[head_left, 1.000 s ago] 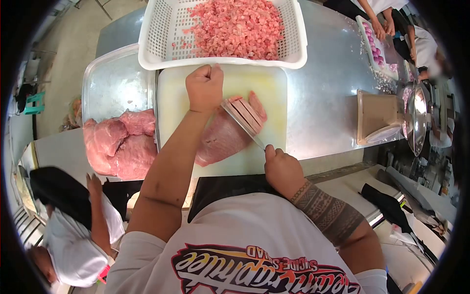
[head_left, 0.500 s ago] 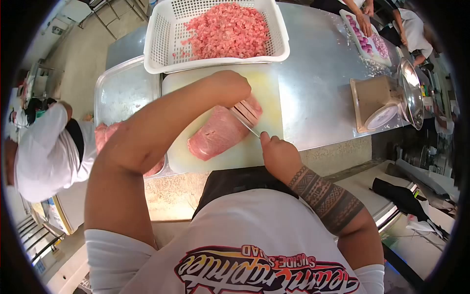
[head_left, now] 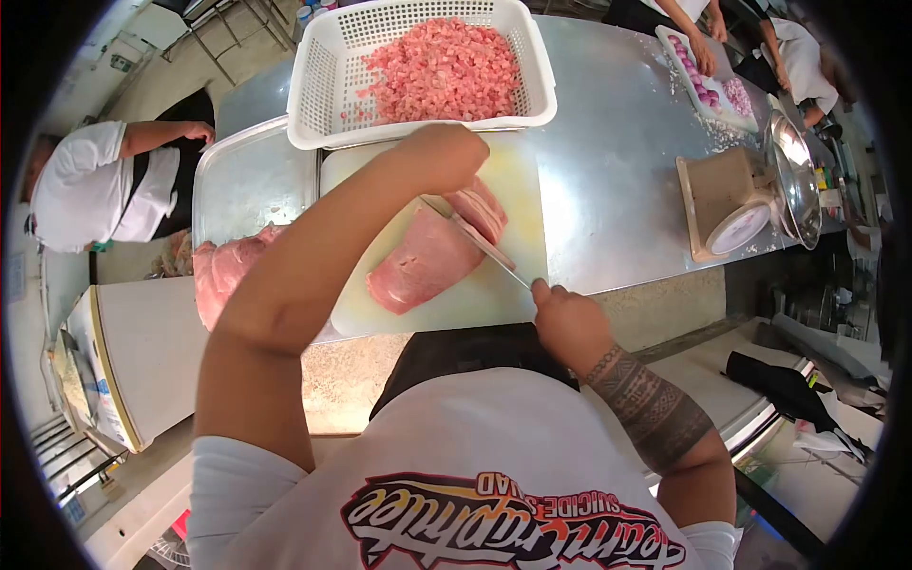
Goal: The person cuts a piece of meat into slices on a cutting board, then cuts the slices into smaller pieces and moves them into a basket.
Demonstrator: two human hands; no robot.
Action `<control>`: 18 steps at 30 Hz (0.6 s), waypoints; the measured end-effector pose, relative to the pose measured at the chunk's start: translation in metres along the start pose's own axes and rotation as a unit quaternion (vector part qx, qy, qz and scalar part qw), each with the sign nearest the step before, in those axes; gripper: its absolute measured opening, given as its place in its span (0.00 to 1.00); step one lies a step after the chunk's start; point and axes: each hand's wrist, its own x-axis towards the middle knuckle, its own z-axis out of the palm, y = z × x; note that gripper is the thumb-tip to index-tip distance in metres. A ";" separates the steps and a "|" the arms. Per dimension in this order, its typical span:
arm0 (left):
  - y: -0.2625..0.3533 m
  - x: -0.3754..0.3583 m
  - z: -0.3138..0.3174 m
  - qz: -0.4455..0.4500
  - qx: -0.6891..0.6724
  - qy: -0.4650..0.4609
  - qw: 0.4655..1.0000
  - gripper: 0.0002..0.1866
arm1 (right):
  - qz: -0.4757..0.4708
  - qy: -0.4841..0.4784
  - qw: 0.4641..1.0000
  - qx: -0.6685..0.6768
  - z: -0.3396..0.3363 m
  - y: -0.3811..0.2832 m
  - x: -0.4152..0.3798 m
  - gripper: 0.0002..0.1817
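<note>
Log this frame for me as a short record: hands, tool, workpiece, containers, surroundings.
Left hand: bent beside the cut slices; fingers hidden
Right hand: gripping the knife
Blade: beside the slices
Workpiece: meat block on a pale cutting board
Basket: white, perforated, holding diced meat
Tray: metal, holding larger meat pieces
Table right side: weighing scale
Far right: co-worker's hand at a white board with purple pieces

Knife (head_left: 486,246) against partly sliced meat (head_left: 423,264)
</note>
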 end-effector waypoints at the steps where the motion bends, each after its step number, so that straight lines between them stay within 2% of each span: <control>1: -0.002 -0.016 -0.009 -0.026 -0.052 0.042 0.997 0.12 | 0.000 -0.002 1.000 -0.007 0.001 -0.008 0.011 0.07; 3: -0.005 -0.040 -0.013 -0.050 -0.104 0.089 0.989 0.11 | -0.003 0.003 1.000 -0.011 0.003 -0.021 0.030 0.07; 6: -0.005 -0.036 0.011 0.017 -0.026 0.057 0.998 0.15 | -0.008 0.013 1.000 -0.013 0.006 -0.028 0.042 0.07; 9: 0.002 -0.019 0.034 0.127 0.040 0.026 0.991 0.20 | -0.008 0.013 1.000 -0.017 0.014 -0.026 0.044 0.06; 12: 0.007 -0.006 0.040 0.184 0.010 -0.006 0.983 0.19 | -0.013 0.024 1.000 -0.010 0.014 -0.027 0.042 0.06; 14: 0.017 0.005 0.039 0.129 0.036 -0.087 0.987 0.18 | -0.015 0.032 0.999 -0.007 0.014 -0.028 0.041 0.06; 16: 0.017 0.018 0.050 0.118 0.090 -0.126 0.981 0.18 | -0.020 0.032 0.999 -0.003 0.017 -0.027 0.040 0.06; 18: 0.012 0.025 0.062 0.139 0.120 -0.120 0.976 0.19 | -0.010 0.028 1.000 0.006 0.017 -0.023 0.033 0.06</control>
